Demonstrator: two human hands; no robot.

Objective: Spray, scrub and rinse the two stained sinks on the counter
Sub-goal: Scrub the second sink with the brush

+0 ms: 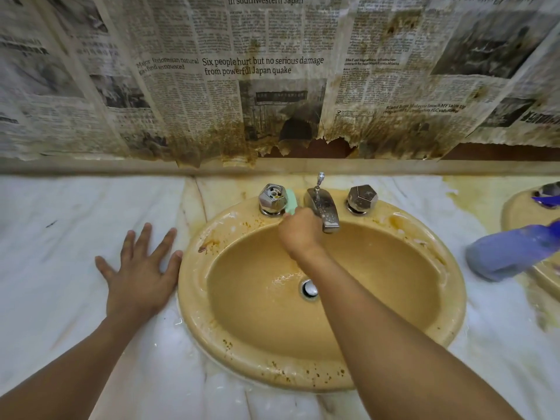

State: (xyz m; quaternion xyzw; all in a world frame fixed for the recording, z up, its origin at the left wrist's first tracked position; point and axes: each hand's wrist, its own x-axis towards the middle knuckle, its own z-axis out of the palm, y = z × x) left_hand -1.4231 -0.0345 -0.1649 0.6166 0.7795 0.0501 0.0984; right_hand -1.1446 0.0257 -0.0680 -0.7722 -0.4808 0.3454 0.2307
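A tan oval sink (448, 307) with brown stains along its rim sits in the white marble counter (54, 237). My right hand (298, 231) grips a pale green sponge (291, 202) and holds it against the rim between the left tap knob (272, 198) and the chrome spout (322, 209). My left hand (141, 271) lies flat with spread fingers on the counter, just left of the sink's rim. A second tan sink (515, 213) shows partly at the right edge.
A purple spray bottle (512, 253) lies on its side between the two sinks. The right tap knob (362, 198) stands behind the basin, the drain (309, 288) at its bottom. Stained newspaper (260, 86) covers the wall behind. Yellow stains mark the counter at the right.
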